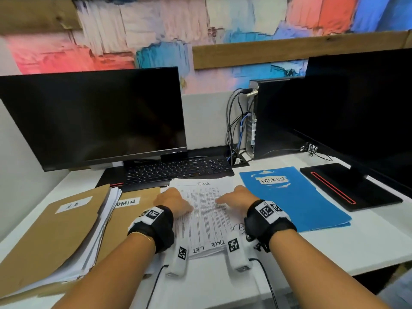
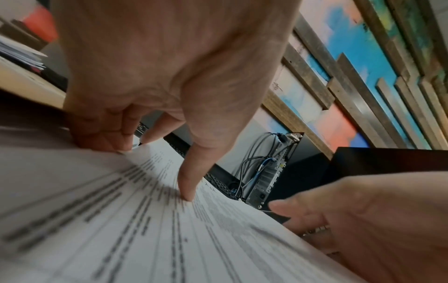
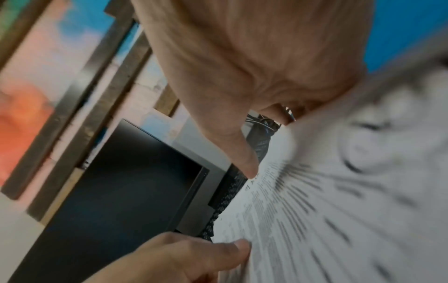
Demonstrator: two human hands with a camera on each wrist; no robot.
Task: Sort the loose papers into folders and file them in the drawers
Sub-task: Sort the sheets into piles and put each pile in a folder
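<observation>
The risk, as I judged it, was the paper stack [image 1: 206, 217] fanning apart or skewing if either hand lifted unevenly, since the sheets were loose and unclipped. The left hand [image 1: 172, 202] gripped the stack's left edge, fingers curled under and thumb pressing on top; the right hand [image 1: 234, 200] held its right edge likewise, thumb on the print. The stack was white, densely printed, hand-marked "TASK", lying just left of the blue folder [image 1: 296, 197] labelled "TASK LIST".
</observation>
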